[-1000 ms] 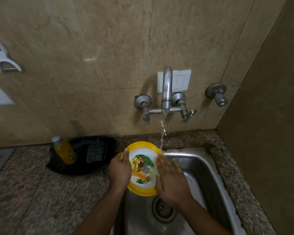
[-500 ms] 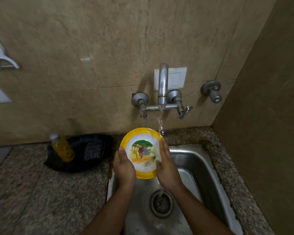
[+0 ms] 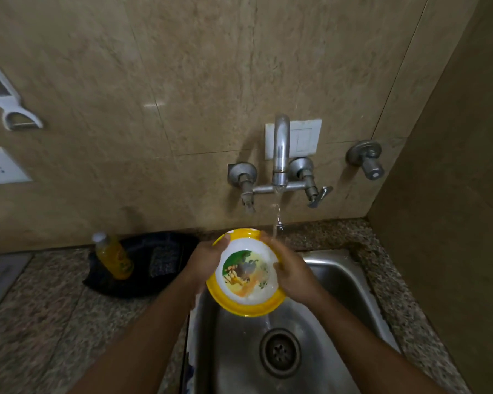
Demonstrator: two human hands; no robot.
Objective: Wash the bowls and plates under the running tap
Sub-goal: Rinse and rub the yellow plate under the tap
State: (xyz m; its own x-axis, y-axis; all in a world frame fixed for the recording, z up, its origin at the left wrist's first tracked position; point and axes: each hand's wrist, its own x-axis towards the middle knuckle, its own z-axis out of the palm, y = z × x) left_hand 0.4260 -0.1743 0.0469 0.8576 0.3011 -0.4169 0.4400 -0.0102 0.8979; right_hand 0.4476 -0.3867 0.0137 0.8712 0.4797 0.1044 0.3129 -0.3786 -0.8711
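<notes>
Head view: both hands over sink (image 3: 350,282). Left hand (image 3: 204,263) and right hand (image 3: 295,275), fingers curled round bowl (image 3: 246,273) rims, tilted under tap (image 3: 281,155) water. Rinsing step, likely. Next: turn bowl, rub inside.

beige tiled wall (image 3: 182,81), speckled granite counter (image 3: 40,322), white socket (image 3: 0,166) at left.

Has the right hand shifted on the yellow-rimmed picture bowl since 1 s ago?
Yes. The right hand went from lying flat across the yellow-rimmed picture bowl to gripping its right rim, nearer the steel wall tap.
</notes>
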